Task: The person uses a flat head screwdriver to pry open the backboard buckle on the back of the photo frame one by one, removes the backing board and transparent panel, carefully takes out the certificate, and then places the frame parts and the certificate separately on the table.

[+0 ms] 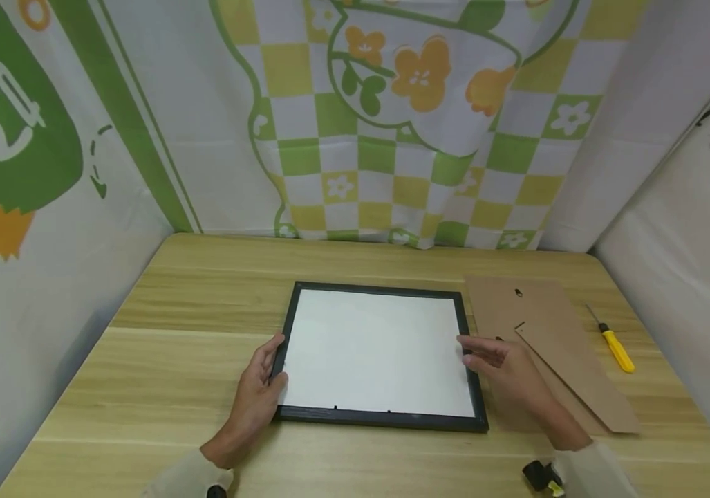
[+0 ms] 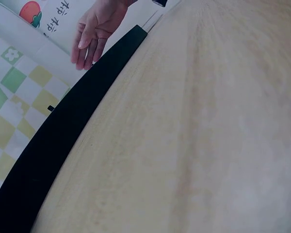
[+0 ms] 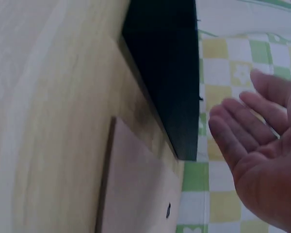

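Wooden table (image 1: 174, 360) – left hand (image 1: 255, 394) grips picture frame (image 1: 379, 418), right hand (image 1: 504, 366) relaxed beside it

Frame (image 1: 379, 356) lies at centre of bench (image 1: 205, 290); backing board (image 1: 554, 346) just right of it; screwdriver (image 1: 612, 342) farther right.

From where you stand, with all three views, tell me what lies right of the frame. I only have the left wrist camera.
Observer: A brown backing board lies flat beside the picture frame, on the table.
Operator: Report any tools.
Observer: A yellow-handled screwdriver lies past the board, near the table's right edge.
Operator: Tell me what my left hand is doing.
Observer: The left hand holds the frame's left edge, thumb on the white sheet.
Operator: And the right hand.
Observer: The right hand hovers open at the frame's right edge, holding nothing.
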The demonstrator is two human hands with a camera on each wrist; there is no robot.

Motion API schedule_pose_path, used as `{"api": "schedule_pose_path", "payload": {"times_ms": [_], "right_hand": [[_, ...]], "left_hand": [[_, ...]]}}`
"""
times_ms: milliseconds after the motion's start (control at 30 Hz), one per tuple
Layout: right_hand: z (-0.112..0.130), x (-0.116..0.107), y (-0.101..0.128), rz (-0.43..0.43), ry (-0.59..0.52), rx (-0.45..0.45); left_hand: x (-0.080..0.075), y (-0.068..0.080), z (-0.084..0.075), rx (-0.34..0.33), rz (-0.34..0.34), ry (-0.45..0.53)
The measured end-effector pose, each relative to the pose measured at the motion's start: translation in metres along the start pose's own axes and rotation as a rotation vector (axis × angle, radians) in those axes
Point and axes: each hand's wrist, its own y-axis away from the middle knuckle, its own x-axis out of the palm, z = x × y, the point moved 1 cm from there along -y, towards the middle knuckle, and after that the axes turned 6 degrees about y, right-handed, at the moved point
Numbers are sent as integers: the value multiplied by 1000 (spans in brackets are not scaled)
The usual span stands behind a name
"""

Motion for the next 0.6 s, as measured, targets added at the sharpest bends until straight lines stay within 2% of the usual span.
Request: {"api": "schedule_pose_path", "payload": {"times_ms": [133,267,600], "right_hand": [[8,18,-7,111,66,-90],[14,31,-12,195,131,-136],[23,44,-17,324,226,-134]], "left_hand": [[0,0,-1,-6,-6,-3],[0,0,-2,-12,-9,-8],[-1,1,0,-3,-7,-7]]}}
